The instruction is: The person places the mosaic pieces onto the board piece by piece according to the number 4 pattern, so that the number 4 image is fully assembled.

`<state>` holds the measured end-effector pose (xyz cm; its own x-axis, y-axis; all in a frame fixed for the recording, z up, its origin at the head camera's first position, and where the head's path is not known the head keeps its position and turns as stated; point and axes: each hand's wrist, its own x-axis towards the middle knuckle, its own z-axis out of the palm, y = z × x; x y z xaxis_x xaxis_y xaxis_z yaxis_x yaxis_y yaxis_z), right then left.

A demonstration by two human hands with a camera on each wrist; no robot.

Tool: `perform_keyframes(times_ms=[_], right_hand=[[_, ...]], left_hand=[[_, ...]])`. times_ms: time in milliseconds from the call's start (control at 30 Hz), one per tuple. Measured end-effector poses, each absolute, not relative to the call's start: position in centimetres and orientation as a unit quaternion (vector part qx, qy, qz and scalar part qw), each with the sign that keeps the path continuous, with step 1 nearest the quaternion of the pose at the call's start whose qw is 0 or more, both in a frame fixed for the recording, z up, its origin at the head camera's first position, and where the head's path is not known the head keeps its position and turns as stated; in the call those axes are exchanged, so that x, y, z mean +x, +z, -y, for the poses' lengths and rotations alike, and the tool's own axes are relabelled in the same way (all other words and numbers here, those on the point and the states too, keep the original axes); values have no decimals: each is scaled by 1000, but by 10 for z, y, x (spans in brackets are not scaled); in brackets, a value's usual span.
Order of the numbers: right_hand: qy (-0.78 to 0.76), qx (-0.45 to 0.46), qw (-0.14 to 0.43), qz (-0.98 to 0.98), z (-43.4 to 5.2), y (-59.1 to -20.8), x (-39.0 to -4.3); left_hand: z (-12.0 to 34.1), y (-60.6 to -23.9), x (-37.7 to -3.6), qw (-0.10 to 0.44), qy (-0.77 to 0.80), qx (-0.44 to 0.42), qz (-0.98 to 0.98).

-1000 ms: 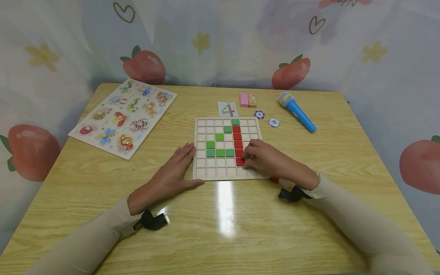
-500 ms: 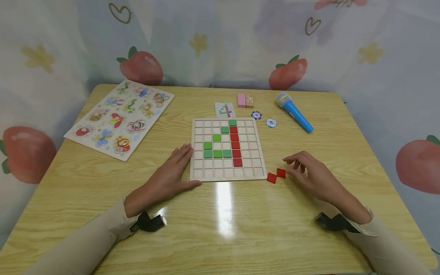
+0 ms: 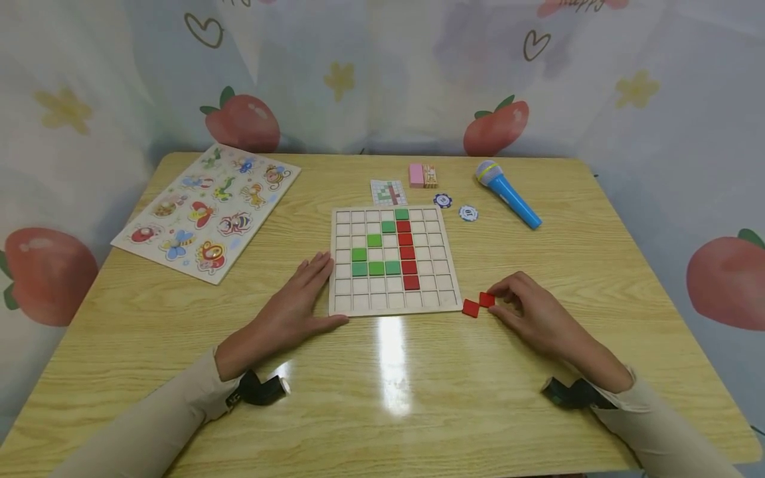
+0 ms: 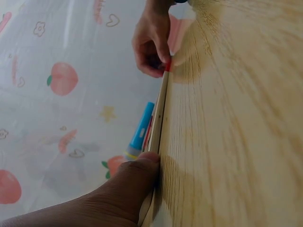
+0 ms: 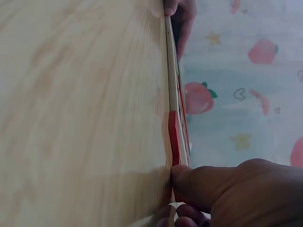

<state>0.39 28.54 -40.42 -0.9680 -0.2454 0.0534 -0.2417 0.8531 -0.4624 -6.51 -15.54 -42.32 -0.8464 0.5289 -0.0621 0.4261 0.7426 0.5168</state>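
Observation:
A wooden grid board lies mid-table, holding a red column of tiles and several green tiles. My left hand lies flat and open against the board's left edge, with its thumb on the near edge. Two loose red tiles lie just right of the board's near corner. My right hand pinches the farther red tile with curled fingers, and its thumb presses that red tile. The nearer red tile lies untouched.
An insect peg puzzle lies at the back left. Behind the board are a small pattern card, a pink block, two poker chips and a blue toy microphone. A strawberry-print curtain surrounds the table.
My right hand left the red column on the board, moved right off the board to the two loose red tiles and closed its fingers on one. The left hand stayed put.

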Motion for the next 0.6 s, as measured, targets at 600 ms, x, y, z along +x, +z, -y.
perform_keyframes(times_ms=[600], right_hand=[[-225,-196,-41,-954,-273,-384,-12]], left_hand=[[156,-424,-65,99,244,260,-929]])
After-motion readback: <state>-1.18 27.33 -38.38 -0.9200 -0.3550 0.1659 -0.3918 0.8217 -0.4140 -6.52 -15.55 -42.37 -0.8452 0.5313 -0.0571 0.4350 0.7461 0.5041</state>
